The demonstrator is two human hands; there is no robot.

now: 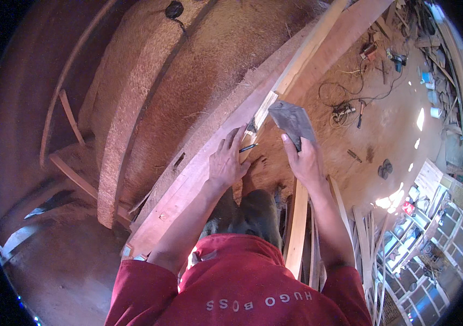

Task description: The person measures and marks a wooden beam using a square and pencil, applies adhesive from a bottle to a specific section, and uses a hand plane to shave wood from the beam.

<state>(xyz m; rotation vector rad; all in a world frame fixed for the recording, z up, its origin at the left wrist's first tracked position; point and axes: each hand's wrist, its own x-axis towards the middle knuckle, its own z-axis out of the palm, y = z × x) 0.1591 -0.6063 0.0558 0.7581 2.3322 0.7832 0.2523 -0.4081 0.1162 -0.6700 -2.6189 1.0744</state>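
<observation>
Two bare hands work at a long, pale beam [306, 51] that slants up and away to the right along a wide pinkish board [185, 185]. The left hand [226, 164] rests with its fingers stretched forward and the thumb apart, fingertips beside a dark patch on the beam. A dark, pen-like stick [248, 148] shows between its thumb and forefinger; whether they pinch it, I cannot tell. The right hand [306, 163] is closed around the near end of a flat grey slab [292, 119], whose broad face lies just right of the beam's near stretch. Below, a bare foot [257, 169] shows on brown ground. Farther right lie a hammer [360, 114], a tangled cord [343, 111] and a green power tool [398, 60]. Nearer is a pair of dark sandals [385, 169]. Beside the right forearm, a pale plank [297, 231] points away from the person.
</observation>
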